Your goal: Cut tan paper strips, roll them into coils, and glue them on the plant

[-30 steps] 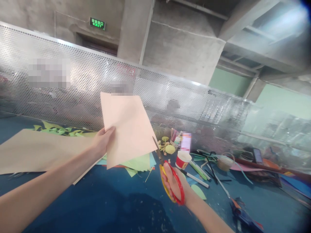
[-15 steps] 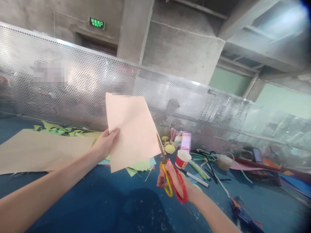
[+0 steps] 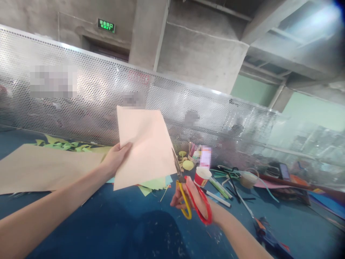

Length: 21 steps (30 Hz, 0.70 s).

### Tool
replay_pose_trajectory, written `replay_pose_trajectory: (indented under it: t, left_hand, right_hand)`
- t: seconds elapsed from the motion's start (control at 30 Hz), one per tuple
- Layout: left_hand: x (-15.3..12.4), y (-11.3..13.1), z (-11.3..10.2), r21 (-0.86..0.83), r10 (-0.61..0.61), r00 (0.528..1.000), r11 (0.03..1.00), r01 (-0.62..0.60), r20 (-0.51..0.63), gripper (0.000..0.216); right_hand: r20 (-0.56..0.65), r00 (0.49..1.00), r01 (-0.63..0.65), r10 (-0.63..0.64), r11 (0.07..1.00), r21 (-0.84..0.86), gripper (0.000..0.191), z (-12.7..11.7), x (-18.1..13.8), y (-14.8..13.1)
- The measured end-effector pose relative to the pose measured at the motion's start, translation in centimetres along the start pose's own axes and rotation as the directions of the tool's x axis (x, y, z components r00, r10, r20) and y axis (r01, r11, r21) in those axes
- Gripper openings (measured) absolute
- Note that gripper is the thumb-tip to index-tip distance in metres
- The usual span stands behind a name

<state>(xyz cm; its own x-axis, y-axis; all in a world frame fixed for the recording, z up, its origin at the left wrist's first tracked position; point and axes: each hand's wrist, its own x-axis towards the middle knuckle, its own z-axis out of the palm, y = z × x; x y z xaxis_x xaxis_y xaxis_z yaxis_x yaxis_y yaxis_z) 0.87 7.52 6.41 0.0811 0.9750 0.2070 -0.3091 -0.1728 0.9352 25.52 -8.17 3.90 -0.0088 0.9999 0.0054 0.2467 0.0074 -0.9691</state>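
Note:
My left hand (image 3: 117,158) grips a pale pinkish-beige sheet of paper (image 3: 145,144) by its left edge, thumb on the near face, fingers hidden behind. The sheet is raised above the table and bends slightly. In my right hand (image 3: 185,196) is a pair of scissors (image 3: 183,180) with one yellow and one red handle loop. Their blades point up and lie at the lower right edge of the sheet; whether they cut into it I cannot tell. Green and blue paper sheets (image 3: 153,185) lie below the raised sheet.
A brown paper sheet (image 3: 48,167) and green scraps (image 3: 61,144) lie at left. To the right stand a red-and-white paper cup (image 3: 202,177), a marker (image 3: 218,198) and a glue gun (image 3: 269,237) on the blue table (image 3: 121,226). A perforated metal screen (image 3: 94,93) runs along the back.
The scissors' handles have spread a little wider and their blades sit slightly farther left. The lower left corner of the sheet has swung left; both hands keep their hold.

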Motion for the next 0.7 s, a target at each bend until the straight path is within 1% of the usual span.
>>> replay_pose_trajectory:
  t: [0.13,0.23,0.33,0.47,0.63,0.7]
  left_hand:
    - [0.0,-0.4,0.0,0.013,0.025,0.999,1.000,-0.025,0.030,0.032]
    - [0.0,-0.8,0.2,0.017,0.045,0.998,0.999,-0.045,0.043,0.034]
    - [-0.1,-0.8,0.4,0.014,0.049,0.998,0.999,-0.050,0.044,0.035]
    - [-0.3,-0.7,0.6,0.004,0.051,0.999,0.999,-0.051,0.016,0.032]
    - [-0.2,-0.9,0.7,-0.006,0.056,0.998,0.998,-0.056,0.030,0.033]
    - [-0.1,-0.9,0.6,-0.009,0.058,0.998,0.998,-0.058,0.030,0.033]
  right_hand:
    - [0.084,0.996,-0.035,0.027,0.996,0.085,0.049,0.9,0.0,-1.0]
    - [0.083,0.996,-0.046,0.038,0.994,0.100,0.054,1.4,0.1,-1.6]
    - [0.072,0.997,-0.033,0.026,0.994,0.104,0.057,1.4,0.2,-1.5]
    - [0.009,1.000,0.000,-0.001,0.997,0.081,0.056,1.4,0.2,-1.4]
    - [-0.086,0.996,0.031,-0.028,0.999,0.028,0.056,1.9,0.3,-1.4]
    - [-0.116,0.993,0.016,-0.012,0.999,0.031,0.055,2.1,0.3,-1.4]
